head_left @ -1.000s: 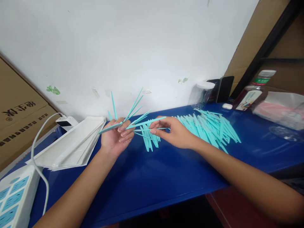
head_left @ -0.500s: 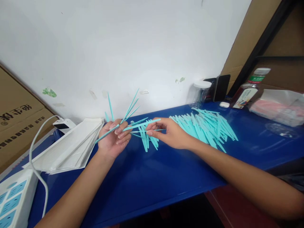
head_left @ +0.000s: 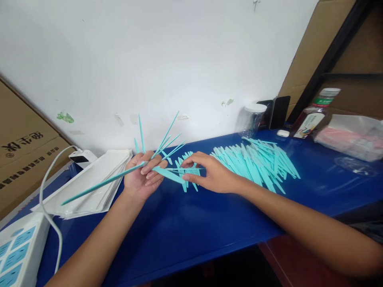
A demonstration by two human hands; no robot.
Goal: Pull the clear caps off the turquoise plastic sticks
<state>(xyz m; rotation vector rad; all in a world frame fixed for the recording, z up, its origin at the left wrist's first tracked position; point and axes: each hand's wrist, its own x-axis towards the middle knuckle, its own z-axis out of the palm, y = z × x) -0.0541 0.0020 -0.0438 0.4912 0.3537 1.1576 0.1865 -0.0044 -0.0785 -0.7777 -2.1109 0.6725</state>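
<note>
My left hand, palm up, is closed around several slim turquoise sticks with flat, blade-like ends. They fan out between its fingers, some pointing up, one reaching far down to the left, and a broader one slanting to the right. My right hand is beside it, thumb and fingers curled about a thin turquoise stick that runs across from the left hand. Its thumb tip is by the broad stick's end; exact contact is hard to see. A small group of turquoise sticks lies behind the right fingers.
A large pile of turquoise sticks covers the blue table on the right. White paper sleeves, a white device with a cable and a power strip are left. A lidded jar and bottle stand at the back right.
One stick in my left hand now extends much farther down-left. The broad stick's right end has swung down. My right hand has shifted slightly down, its thumb and index finger farther apart.
</note>
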